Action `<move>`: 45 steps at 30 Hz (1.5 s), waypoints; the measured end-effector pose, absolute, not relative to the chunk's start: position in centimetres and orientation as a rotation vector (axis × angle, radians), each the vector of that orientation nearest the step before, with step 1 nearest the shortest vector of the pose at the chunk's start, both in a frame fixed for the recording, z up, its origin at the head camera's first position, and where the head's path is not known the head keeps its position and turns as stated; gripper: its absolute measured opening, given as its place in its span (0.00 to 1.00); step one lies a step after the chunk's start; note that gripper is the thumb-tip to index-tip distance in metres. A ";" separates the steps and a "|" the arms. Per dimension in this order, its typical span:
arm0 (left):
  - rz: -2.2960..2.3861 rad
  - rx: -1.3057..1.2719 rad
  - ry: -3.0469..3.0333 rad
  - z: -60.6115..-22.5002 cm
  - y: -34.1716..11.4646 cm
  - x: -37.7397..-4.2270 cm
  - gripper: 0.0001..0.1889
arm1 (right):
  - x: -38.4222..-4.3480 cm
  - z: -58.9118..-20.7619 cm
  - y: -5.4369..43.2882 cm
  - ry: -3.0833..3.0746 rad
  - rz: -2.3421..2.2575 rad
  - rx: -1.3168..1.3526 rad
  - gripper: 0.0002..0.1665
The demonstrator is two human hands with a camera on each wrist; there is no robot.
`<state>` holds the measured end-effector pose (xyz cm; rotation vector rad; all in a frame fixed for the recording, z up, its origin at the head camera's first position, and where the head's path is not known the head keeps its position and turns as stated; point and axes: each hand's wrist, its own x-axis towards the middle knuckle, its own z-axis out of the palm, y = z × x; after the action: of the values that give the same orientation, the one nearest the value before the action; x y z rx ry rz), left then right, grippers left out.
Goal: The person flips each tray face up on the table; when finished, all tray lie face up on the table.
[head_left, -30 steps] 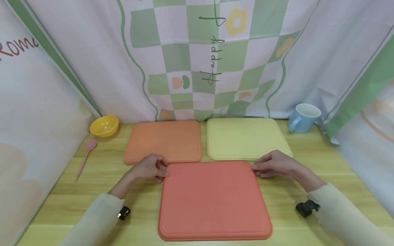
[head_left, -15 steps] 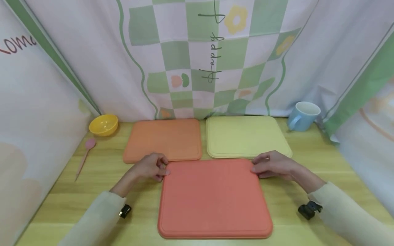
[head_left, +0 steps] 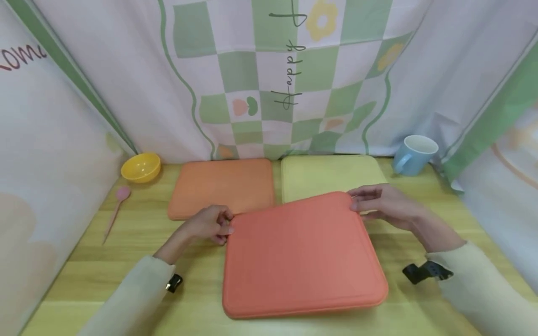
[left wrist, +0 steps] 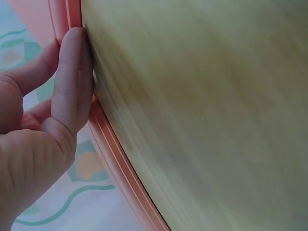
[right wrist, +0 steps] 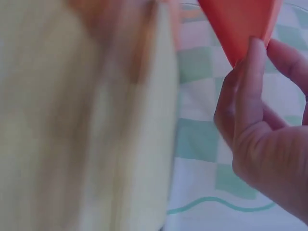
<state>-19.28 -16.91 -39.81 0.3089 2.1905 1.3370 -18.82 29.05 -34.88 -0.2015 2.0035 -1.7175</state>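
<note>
Wood-grain tabletop [head_left: 84, 280], red board [head_left: 304, 256] tilted, left hand [head_left: 210, 224] and right hand [head_left: 388, 205] pinching its far corners

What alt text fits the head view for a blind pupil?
A person's left hand and right hand hold a red board by its far corners, right side higher, over a table. Behind lie an orange board and a yellow board; a yellow bowl and pink spoon sit left, a blue mug right.
</note>
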 end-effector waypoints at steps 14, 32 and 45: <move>1.417 0.440 2.102 -40.7 -12.6 -19.5 0.13 | -19.0 -28.0 28.2 1.240 -2.163 -0.652 0.29; 1.225 0.635 2.247 -40.8 -5.5 -20.3 0.16 | -19.4 -22.1 23.6 1.288 -2.310 -0.534 0.20; 1.227 0.688 2.298 -38.3 -5.1 -21.2 0.20 | -19.6 -20.2 19.6 1.435 -2.316 -0.363 0.15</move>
<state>-21.23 -5.09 -38.31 0.6875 2.2982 1.2266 -19.58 19.65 -20.25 -0.3634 1.4354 -2.3159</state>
